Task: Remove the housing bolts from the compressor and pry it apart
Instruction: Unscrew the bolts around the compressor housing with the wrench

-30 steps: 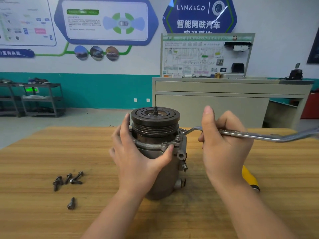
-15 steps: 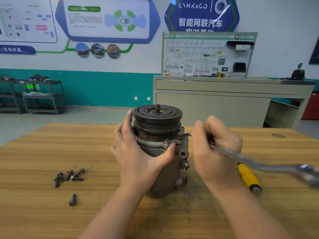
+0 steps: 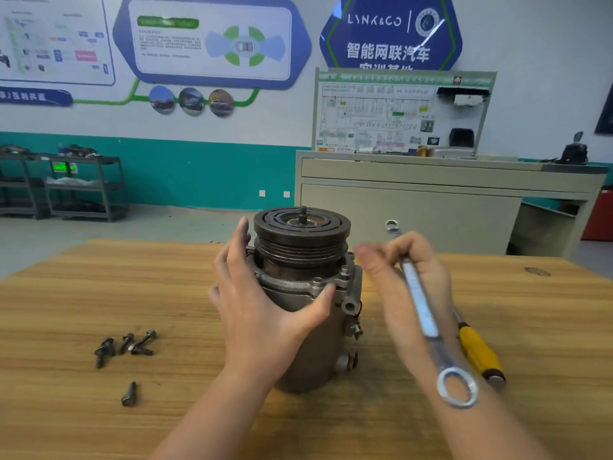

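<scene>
Wrench (image 3: 421,303) lifted off compressor (image 3: 303,293), right hand (image 3: 403,277) gripping it, left hand (image 3: 262,313) clasping housing, "LYNK&CO" sign (image 3: 391,31) behind

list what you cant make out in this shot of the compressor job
Head view only:
- Far side of the compressor: hidden by its own body and the left hand.
- Right hand fingertips: motion-blurred.
- Screwdriver shaft: behind the wrench.
- Loose bolts: heads too small.
</scene>
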`<state>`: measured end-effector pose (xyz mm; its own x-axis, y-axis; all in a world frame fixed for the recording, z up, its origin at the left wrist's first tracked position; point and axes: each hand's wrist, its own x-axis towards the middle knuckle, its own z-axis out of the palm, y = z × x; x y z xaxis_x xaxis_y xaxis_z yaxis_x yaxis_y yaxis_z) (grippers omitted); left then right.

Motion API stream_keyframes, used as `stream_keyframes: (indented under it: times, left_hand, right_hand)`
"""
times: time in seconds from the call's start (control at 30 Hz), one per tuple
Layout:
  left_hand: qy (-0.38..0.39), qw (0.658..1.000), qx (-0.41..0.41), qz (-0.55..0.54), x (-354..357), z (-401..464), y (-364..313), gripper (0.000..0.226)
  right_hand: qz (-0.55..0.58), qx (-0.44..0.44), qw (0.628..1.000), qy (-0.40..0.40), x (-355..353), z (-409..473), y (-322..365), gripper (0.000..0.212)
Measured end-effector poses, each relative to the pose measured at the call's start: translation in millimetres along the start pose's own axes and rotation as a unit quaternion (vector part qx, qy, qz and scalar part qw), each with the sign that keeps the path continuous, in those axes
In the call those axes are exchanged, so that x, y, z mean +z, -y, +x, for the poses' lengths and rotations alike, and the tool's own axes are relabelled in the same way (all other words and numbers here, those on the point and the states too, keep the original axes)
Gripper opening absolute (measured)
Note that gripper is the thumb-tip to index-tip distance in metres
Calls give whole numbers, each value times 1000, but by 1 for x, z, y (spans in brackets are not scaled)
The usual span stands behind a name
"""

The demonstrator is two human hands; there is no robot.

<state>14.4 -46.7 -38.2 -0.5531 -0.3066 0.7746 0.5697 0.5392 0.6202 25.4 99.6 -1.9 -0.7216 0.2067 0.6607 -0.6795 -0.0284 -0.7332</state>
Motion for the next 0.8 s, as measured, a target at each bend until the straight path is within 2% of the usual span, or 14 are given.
stream_keyframes:
  times: [0.07, 0.2, 0.33, 0.47, 0.57, 0.63, 0.73, 0.8]
  left_hand:
    - [-2, 1000, 3, 3, 1, 0, 0, 105]
    - [-3, 1000, 1, -1, 0, -1, -1, 105]
    - [-2, 1000, 2, 1, 0, -1, -1, 106]
    - [-1, 1000, -2, 1, 0, -1, -1, 106]
    - [1, 1000, -1, 2, 0, -1, -1, 106]
    - [3, 1000, -5, 2, 0, -1, -2, 106]
    - [3, 1000, -10, 1, -1, -1, -2, 106]
    - [4, 1000, -12, 3, -1, -1, -3, 105]
  right_hand:
    - [-44, -1, 998, 45, 4, -6, 2, 38]
    - [-80, 3, 996, 48, 0, -2, 3, 47]
    - [-60, 36, 994, 82, -8, 4, 1, 44]
    - [0, 27, 997, 75, -11, 5, 4, 39]
    - [-59, 45, 994, 80, -8, 4, 5, 49]
    - [-102, 51, 990, 87, -7, 3, 4, 46]
    - [-101, 34, 990, 98, -7, 2, 6, 36]
    - [-85, 38, 992, 87, -7, 1, 7, 41]
